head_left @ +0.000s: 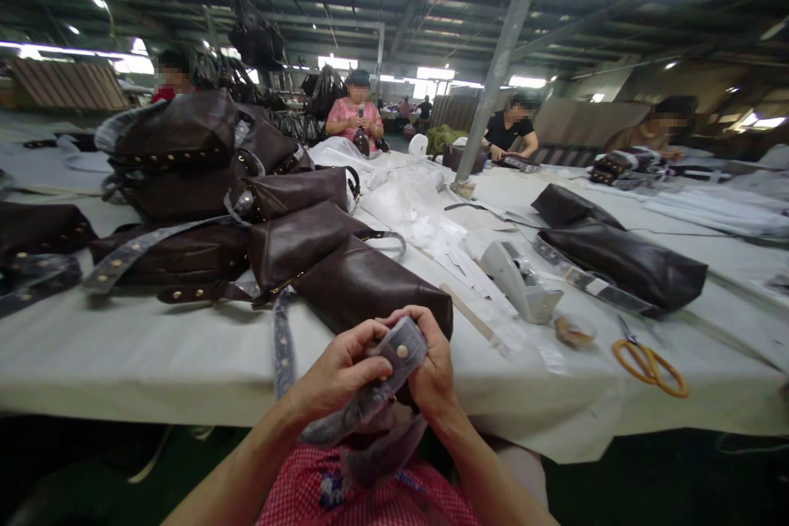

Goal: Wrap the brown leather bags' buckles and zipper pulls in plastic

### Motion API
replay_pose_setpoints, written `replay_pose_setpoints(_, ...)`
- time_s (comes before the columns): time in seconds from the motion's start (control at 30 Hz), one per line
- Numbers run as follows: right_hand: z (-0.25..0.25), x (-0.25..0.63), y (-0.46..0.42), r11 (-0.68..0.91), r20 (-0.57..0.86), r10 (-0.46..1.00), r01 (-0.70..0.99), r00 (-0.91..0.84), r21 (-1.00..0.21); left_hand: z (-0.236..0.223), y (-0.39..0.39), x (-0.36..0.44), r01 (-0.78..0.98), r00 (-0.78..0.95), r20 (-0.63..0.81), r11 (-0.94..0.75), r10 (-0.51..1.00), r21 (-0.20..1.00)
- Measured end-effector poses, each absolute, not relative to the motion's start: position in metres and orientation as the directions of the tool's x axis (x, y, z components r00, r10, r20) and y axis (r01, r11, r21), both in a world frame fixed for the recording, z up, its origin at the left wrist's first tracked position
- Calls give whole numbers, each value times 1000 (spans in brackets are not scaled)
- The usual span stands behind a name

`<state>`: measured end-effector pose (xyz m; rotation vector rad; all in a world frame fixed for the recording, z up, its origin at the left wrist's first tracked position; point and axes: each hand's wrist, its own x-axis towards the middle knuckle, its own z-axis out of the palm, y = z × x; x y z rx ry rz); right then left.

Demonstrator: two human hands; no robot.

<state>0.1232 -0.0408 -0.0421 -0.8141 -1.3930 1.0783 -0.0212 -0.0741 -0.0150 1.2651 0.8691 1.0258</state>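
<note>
My left hand [339,366] and my right hand [431,366] are both closed on a plastic-wrapped, studded bag strap [398,352], held just in front of the table's near edge above my lap. The strap runs down between my wrists. Another length of wrapped strap [282,341] goes up to a dark brown leather bag [363,283] lying on the white table [154,353] right behind my hands.
A heap of brown bags [185,181] fills the left of the table. A tape dispenser [518,279], a small dish [574,331], orange-handled scissors [647,362] and another dark bag [622,263] lie to the right. White wrapping [412,205] sits mid-table. Other people work at the far side.
</note>
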Motion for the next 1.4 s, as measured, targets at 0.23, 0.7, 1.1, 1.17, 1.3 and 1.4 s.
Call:
replay_pose_setpoints(0.23,-50,108,-45,-56,22,984,-425,-175,-903,-17,-77,-20,92,164,109,-125,980,988)
replay_pose_setpoints(0.7,-33,146,-35,523,484,851,242,-203,-817,-7,-74,-15,-60,276,61,-46,959,997)
replay_pose_setpoints(1.1,-41,109,-46,-68,7,992,-581,-126,-811,-17,-64,-31,-38,413,73,-63,908,997)
replay_pose_setpoints(1.17,-46,110,-42,8,67,994,-529,-92,-849,-21,-63,-29,-59,377,53,-33,925,998)
replay_pose_setpoints(1.3,-49,129,-25,569,553,807,24,-208,-822,-22,-63,-24,-1,282,33,-35,959,999)
replay_pose_setpoints(1.4,-42,142,-14,837,719,547,298,-428,-460,-12,-63,-20,98,223,98,-122,970,988)
